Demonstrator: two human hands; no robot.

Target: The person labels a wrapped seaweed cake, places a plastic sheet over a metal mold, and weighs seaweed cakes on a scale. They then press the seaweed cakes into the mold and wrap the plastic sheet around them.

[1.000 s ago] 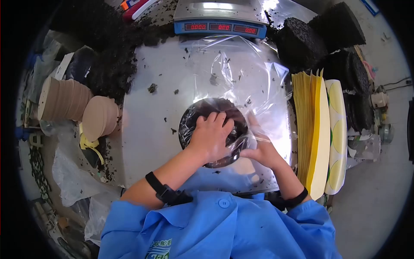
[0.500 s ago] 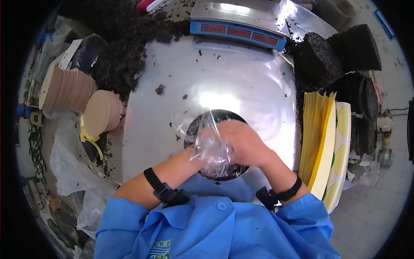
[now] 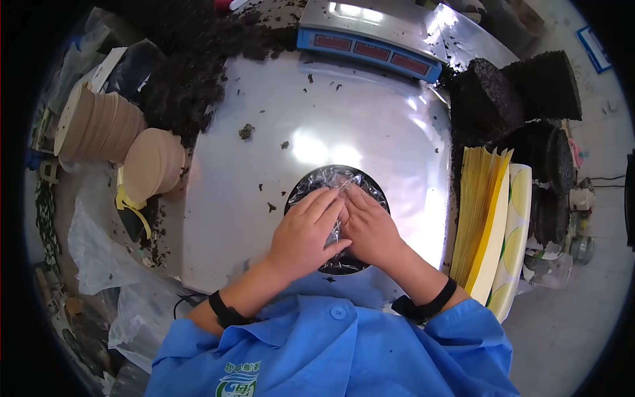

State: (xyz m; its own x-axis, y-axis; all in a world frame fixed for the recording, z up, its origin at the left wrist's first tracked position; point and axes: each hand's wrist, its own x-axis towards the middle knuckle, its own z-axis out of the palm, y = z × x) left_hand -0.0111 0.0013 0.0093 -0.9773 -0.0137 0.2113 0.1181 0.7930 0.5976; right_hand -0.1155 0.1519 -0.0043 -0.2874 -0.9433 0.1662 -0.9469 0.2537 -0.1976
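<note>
A round black container (image 3: 344, 269) stands on the metal work surface close to my body. Crinkled clear plastic film (image 3: 323, 177) lies folded across the top of it, inside the rim. My left hand (image 3: 304, 231) lies flat on the film's left side, fingers stretched forward. Beside it, my right hand (image 3: 369, 228) lies flat over the right side, its fingers also stretched out. The fingertips of both hands meet near the middle of the film. What lies beneath the film is hidden.
A metal scale (image 3: 370, 49) stands at the back, near heaps of dark flakes (image 3: 182, 86). Stacked beige discs (image 3: 153, 165) sit left. Dark pressed blocks (image 3: 486, 99), yellow paper sheets (image 3: 479, 212) and a label roll (image 3: 514, 238) stand right. Plastic bags (image 3: 99, 245) hang lower left.
The film stood up loosely between my hands and is now pressed down into the container. My left hand came out from behind the film onto its top. The scale's red digits no longer show.
</note>
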